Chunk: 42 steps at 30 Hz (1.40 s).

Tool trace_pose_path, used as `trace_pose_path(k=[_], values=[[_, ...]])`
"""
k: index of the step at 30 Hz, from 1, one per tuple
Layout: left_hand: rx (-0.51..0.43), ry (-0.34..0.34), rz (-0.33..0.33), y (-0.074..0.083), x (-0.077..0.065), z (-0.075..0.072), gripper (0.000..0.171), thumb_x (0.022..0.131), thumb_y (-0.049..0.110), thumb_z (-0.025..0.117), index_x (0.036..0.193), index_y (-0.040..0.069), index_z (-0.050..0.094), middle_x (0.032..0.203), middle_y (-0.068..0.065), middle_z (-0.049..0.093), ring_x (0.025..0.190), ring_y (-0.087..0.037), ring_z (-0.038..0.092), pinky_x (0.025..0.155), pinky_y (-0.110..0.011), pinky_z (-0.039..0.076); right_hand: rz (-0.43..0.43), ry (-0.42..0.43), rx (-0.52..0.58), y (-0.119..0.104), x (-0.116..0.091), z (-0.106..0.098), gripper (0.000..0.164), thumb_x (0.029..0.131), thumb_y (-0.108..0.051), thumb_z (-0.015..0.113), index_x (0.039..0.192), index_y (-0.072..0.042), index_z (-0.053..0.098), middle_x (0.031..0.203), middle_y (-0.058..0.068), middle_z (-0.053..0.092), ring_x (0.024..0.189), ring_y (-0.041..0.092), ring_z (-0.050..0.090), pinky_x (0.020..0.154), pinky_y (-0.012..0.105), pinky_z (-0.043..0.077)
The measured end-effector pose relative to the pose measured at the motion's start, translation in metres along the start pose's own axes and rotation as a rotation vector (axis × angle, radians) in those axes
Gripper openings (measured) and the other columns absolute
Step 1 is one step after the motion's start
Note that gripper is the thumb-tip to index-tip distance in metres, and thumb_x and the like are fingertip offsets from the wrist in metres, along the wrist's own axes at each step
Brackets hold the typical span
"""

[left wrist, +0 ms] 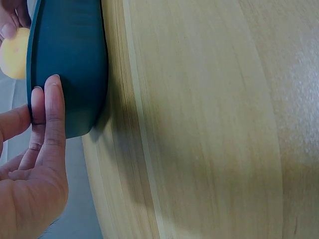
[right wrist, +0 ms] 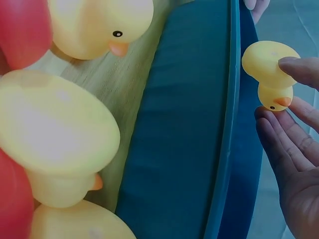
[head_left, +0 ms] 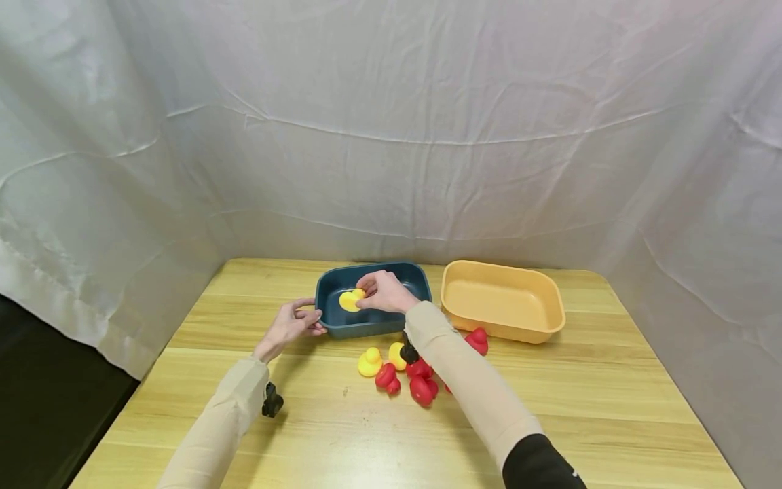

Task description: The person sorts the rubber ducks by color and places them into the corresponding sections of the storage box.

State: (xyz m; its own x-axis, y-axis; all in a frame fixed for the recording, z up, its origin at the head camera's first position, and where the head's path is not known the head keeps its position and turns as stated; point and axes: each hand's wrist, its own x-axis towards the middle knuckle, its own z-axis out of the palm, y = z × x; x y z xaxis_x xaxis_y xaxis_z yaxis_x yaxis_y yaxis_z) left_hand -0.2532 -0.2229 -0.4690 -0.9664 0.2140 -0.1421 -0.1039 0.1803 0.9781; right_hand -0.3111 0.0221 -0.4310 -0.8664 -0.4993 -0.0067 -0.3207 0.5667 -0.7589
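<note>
A yellow rubber duck (right wrist: 270, 64) is pinched between the thumb and fingers of my right hand (head_left: 386, 292), above the inside of the dark blue bin (head_left: 366, 330). In the right wrist view the duck hangs head down. My left hand (head_left: 292, 327) holds the bin by its left end, with fingertips (left wrist: 54, 92) against the outer wall and the thumb at the rim. Just in front of the bin lie yellow ducks (head_left: 369, 363) and several red ducks (head_left: 387, 377). Part of this group is hidden under my right forearm.
An orange-yellow bin (head_left: 502, 331) stands to the right of the blue one. Both are near the back edge of the wooden table (head_left: 330, 435). Pale curtains (head_left: 415, 149) hang behind and at the sides.
</note>
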Motion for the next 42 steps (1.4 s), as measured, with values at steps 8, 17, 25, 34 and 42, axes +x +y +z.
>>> trace_pose_path(k=[8,17,25,34,42], values=[[-0.011,0.000,-0.007,0.001,0.000,0.000,0.059,0.102,0.004,0.055,0.150,-0.016,0.027,0.091,-0.015,0.076,0.071,-0.007,0.072,0.079,-0.028,0.065,-0.040,0.009,0.028,0.000,0.000,-0.002,0.044,0.089,-0.014,0.078,0.127,0.004,0.064,0.122,0.021,0.070,0.106,0.028,0.070,0.097,0.033,0.060],[-0.010,-0.002,0.007,0.001,-0.002,0.001,0.057,0.102,0.002,0.054,0.149,-0.017,0.027,0.092,-0.016,0.076,0.073,-0.009,0.072,0.080,-0.029,0.065,-0.095,0.028,0.063,0.008,-0.016,-0.022,0.044,0.091,-0.013,0.075,0.129,0.005,0.063,0.123,0.024,0.069,0.108,0.029,0.070,0.098,0.034,0.060],[-0.014,0.009,0.009,-0.001,-0.001,0.006,0.055,0.102,0.001,0.054,0.149,-0.016,0.030,0.089,-0.015,0.076,0.072,-0.009,0.073,0.079,-0.030,0.065,-0.160,0.032,0.121,0.030,-0.066,-0.046,0.038,0.091,-0.005,0.073,0.126,0.006,0.064,0.119,0.028,0.069,0.107,0.033,0.070,0.097,0.039,0.061],[-0.014,0.015,0.008,-0.001,-0.004,0.009,0.056,0.102,0.002,0.053,0.150,-0.016,0.028,0.086,-0.011,0.075,0.072,-0.009,0.072,0.076,-0.026,0.065,-0.127,0.084,0.176,0.060,-0.133,-0.063,0.037,0.092,-0.006,0.071,0.127,0.006,0.064,0.120,0.027,0.069,0.110,0.036,0.068,0.101,0.045,0.058],[-0.024,0.018,0.008,-0.002,-0.005,0.010,0.056,0.102,0.002,0.054,0.149,-0.016,0.029,0.088,-0.014,0.076,0.071,-0.009,0.072,0.074,-0.023,0.064,-0.087,0.101,0.213,0.096,-0.176,-0.067,0.039,0.093,0.000,0.067,0.130,0.011,0.060,0.128,0.033,0.063,0.117,0.044,0.064,0.101,0.033,0.058]])
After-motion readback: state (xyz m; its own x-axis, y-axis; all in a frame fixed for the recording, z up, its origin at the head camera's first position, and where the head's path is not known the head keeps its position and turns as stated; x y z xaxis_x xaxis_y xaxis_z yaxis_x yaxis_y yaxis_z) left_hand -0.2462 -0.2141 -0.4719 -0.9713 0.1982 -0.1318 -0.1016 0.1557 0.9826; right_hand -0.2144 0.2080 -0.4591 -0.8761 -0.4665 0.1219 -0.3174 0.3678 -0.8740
